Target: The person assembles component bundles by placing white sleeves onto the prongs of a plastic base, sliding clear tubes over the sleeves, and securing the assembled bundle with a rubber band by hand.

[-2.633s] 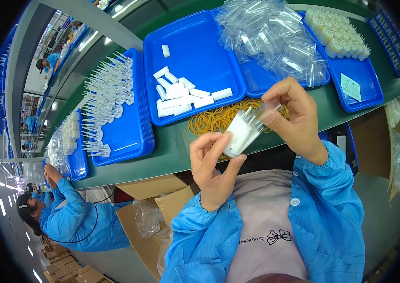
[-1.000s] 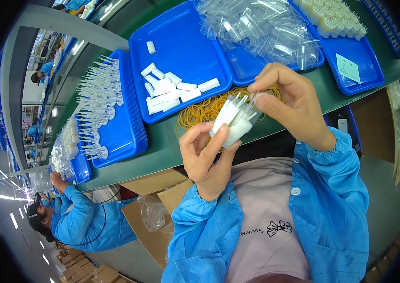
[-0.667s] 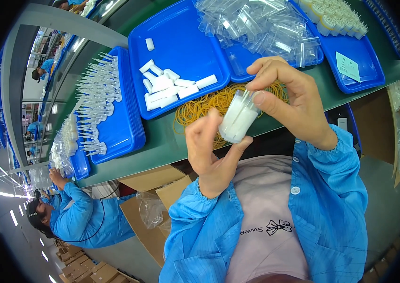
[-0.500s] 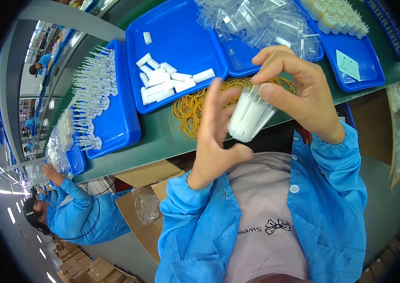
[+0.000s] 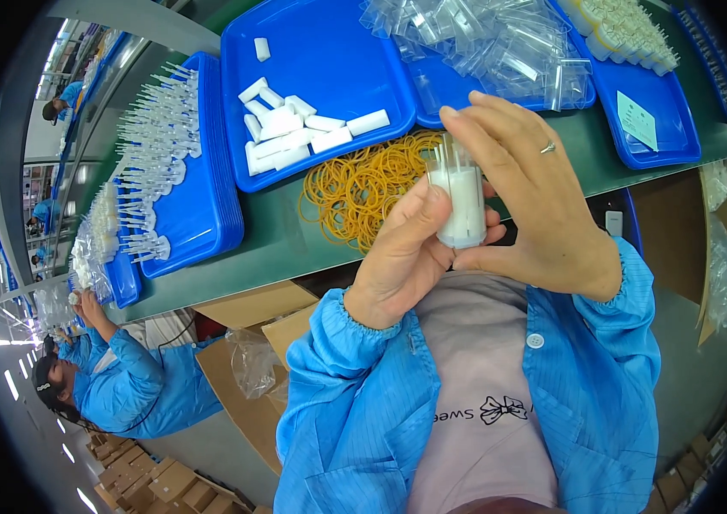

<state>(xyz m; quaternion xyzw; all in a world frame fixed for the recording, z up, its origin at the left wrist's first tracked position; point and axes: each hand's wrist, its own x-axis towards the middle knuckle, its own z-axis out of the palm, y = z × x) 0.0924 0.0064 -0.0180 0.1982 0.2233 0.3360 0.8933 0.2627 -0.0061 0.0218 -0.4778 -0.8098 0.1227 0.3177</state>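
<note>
We find left hand [image 5: 406, 248] gripping bundle [image 5: 464, 206], bands [image 5: 355, 193] at its nine o'clock, right hand [image 5: 543, 197] open alongside. We judge: steadying step; next move needs even pressure.

Looks like a factory workshop. Holds a long green counter [image 5: 273, 230], blue trays [image 5: 329, 51] of small white parts [image 5: 282, 127], a co-worker [image 5: 136, 377] in a blue jacket farther left, piled cardboard boxes [image 5: 173, 489] and a row of strip lights [image 5: 11, 385].

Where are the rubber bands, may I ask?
Head view, centre: the rubber bands lie on the table, between the left hand and the blue tray of white cylinders.
</note>
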